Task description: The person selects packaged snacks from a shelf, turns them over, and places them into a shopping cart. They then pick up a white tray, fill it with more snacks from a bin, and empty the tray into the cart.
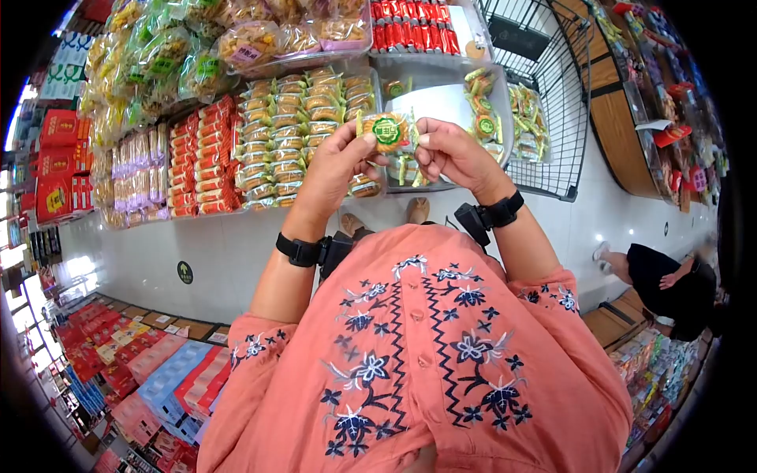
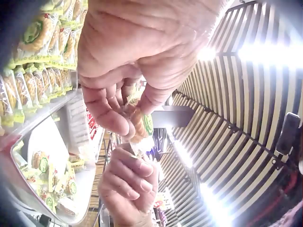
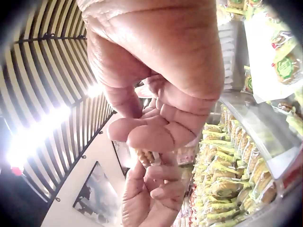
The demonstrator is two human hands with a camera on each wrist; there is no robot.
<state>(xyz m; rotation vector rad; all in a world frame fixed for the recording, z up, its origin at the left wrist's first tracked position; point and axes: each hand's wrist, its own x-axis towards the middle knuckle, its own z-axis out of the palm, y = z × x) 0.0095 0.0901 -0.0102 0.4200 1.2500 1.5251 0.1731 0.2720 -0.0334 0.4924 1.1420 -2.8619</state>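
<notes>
A round golden biscuit in a clear wrapper with a green printed label, the packaged biscuit (image 1: 386,132), is held up between both hands over the display. My left hand (image 1: 337,162) pinches its left end between thumb and fingers. At the other end my right hand (image 1: 457,158) pinches the wrapper's edge. In the left wrist view the packaged biscuit (image 2: 142,125) shows edge-on between the fingertips of both hands. The right wrist view shows only a little of the biscuit (image 3: 146,157), the right fingers hiding most of it.
Below the hands, a clear bin (image 1: 441,102) holds several loose packaged biscuits. Rows of similar biscuits (image 1: 288,134) stand to its left, beside red-wrapped snacks (image 1: 206,154). A black wire cart (image 1: 544,102) stands at right. Another person (image 1: 666,276) is farther right.
</notes>
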